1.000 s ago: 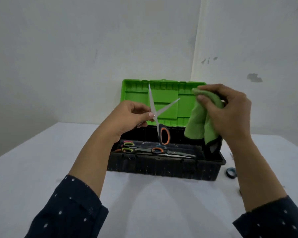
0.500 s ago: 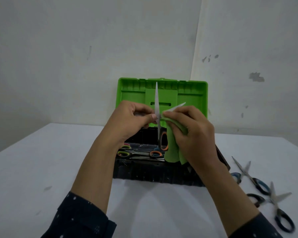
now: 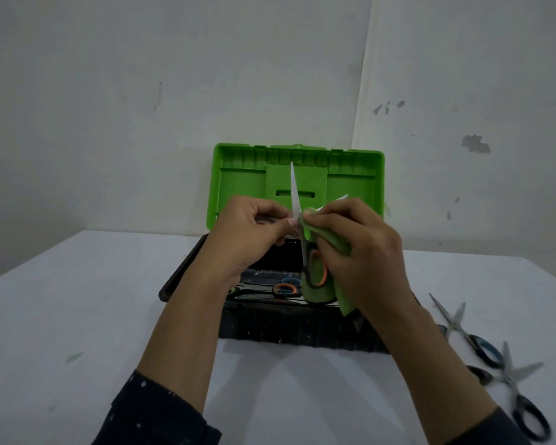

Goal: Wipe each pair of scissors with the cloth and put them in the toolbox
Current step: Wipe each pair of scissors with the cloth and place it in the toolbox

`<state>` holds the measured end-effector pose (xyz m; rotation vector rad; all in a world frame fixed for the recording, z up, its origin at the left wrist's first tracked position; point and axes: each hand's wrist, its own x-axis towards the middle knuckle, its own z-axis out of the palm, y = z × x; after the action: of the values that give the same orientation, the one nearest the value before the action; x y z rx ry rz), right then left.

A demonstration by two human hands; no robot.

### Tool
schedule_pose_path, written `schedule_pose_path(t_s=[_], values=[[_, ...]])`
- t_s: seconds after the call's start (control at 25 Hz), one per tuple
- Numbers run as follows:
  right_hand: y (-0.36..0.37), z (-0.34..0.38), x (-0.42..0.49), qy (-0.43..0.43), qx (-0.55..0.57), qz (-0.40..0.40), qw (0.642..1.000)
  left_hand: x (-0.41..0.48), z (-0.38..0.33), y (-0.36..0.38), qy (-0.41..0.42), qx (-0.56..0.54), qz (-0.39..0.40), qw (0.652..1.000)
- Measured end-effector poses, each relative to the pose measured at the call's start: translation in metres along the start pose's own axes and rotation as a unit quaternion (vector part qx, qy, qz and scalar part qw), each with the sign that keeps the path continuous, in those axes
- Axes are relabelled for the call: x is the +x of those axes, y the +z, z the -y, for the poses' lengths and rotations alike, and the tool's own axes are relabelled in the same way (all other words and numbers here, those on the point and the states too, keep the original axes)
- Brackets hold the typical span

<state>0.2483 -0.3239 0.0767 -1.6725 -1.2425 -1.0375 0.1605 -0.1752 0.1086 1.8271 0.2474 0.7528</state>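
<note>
My left hand (image 3: 249, 234) pinches an open pair of orange-handled scissors (image 3: 295, 200) near the pivot, blades up, above the toolbox. My right hand (image 3: 355, 252) grips the green cloth (image 3: 321, 285) and presses it round the right-hand blade; only that blade's tip shows. The orange handle loop (image 3: 324, 274) hangs in front of the cloth. The toolbox (image 3: 280, 329) has a black base and a raised green lid (image 3: 241, 184). Inside lie more scissors (image 3: 283, 290) with orange and green handles.
Two blue-and-black-handled scissors lie on the white table right of the toolbox, one (image 3: 472, 338) nearer the box and one (image 3: 520, 403) by the front right corner. White walls meet in a corner behind the lid.
My right hand brought the cloth from beside the lid onto the scissors and now wraps one blade. The view dropped, showing the scissors on the table at right.
</note>
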Motion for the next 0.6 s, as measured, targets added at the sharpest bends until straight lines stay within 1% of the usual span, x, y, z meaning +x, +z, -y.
schedule_pose_path(t_s=[0.12,0.24,0.32,0.36,0.48,0.56,0.6], values=[[0.001,-0.004,-0.002,0.012,0.002,0.011,1.0,0.001,0.006,-0.004,0.002,0.008,0.01,1.0],[-0.004,-0.012,-0.001,0.032,-0.05,-0.033,0.998,0.002,0.011,-0.006,-0.015,0.013,0.019,1.0],[-0.007,-0.013,0.002,0.03,-0.049,-0.056,0.997,0.002,0.011,-0.008,-0.017,0.01,0.013,1.0],[-0.006,-0.011,0.003,0.019,-0.039,-0.054,0.998,0.002,0.01,-0.009,-0.014,0.013,0.005,1.0],[0.009,0.003,-0.003,-0.014,-0.024,-0.005,1.0,0.002,0.01,-0.01,0.004,0.018,-0.008,1.0],[0.015,0.004,-0.007,-0.01,-0.022,0.009,1.0,0.002,0.01,-0.009,0.015,0.033,0.005,0.999],[0.014,0.001,-0.008,-0.002,-0.025,0.004,1.0,0.002,0.011,-0.009,0.014,0.036,0.015,0.999]])
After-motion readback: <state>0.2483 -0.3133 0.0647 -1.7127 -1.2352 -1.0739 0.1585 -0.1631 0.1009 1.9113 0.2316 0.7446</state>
